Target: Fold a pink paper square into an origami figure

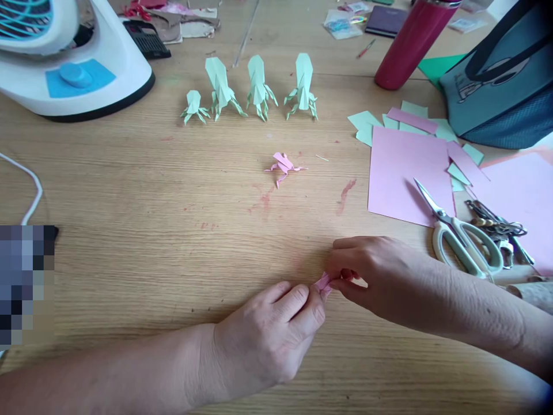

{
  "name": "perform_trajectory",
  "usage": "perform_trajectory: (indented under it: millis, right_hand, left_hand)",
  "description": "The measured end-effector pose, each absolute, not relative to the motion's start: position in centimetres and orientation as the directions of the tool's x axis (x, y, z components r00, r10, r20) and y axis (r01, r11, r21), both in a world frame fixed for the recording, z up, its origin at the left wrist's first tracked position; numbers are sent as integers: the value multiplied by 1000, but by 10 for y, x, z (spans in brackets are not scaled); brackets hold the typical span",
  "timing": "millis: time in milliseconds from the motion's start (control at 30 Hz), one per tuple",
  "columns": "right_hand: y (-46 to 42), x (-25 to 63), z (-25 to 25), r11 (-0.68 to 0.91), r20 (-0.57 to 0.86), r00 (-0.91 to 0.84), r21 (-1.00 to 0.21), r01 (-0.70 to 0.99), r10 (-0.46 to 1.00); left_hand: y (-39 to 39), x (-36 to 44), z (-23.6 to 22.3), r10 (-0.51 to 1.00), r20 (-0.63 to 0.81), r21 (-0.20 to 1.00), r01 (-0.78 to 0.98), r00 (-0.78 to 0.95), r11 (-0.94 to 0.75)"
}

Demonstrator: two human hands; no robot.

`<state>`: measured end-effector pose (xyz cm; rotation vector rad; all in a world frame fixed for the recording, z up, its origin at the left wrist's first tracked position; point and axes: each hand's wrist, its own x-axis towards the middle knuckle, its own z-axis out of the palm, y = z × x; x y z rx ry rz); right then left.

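My left hand point(268, 334) and my right hand point(375, 276) meet low in the middle of the wooden table point(129, 230). Both pinch a small folded pink paper piece point(323, 282) between their fingertips, and most of it is hidden by the fingers. A finished pink origami figure point(283, 166) lies on the table beyond my hands. Farther back stands a row of several pale green origami figures point(258, 86), the leftmost one smaller.
Pink paper sheets point(401, 173) and green scraps point(367, 124) lie at the right, with white-handled scissors point(458, 233) and keys point(496, 225). A red bottle point(410, 43) and grey bag point(501, 80) stand behind. A white appliance point(73, 63) sits back left, with a white cord point(30, 184) below it.
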<state>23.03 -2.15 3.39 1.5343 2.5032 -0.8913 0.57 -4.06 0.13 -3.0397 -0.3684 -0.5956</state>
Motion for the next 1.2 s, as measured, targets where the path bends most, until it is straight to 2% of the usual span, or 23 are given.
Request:
perform_trajectory:
  millis: [100,233,500,567,667,767,867,1000,1200]
  right_hand:
    - [-29,235,30,431,-204,-555,-440,788,807]
    - [-35,237,28,597,-23,-646,-357,718,763]
    - [-46,243,28,794,154,-780,-133,593,607]
    - [-48,244,25,788,175,-769,-161,594,615]
    - [-50,244,18,692,174,-679,-327,643,713]
    - [-50,240,14,552,125,-575,-500,667,808]
    - [-50,235,15,421,47,-491,-593,687,870]
    - [-50,230,17,390,-2,-474,-565,727,881]
    - [-53,228,15,567,82,-585,-384,729,807]
  left_hand:
    - [-42,6,1,240,355,17,250,903,-968]
    - [-45,6,0,248,363,13,261,898,-965]
    - [-46,5,-2,257,346,29,263,902,-964]
    - [-46,6,-3,258,359,29,265,897,-964]
    - [-47,5,-3,253,373,18,265,893,-964]
    - [-48,4,-2,245,363,-4,265,899,-964]
    - [-47,3,0,238,345,-15,258,908,-966]
    - [-46,2,2,234,323,-22,255,917,-967]
    - [-46,4,2,265,345,30,272,900,-962]
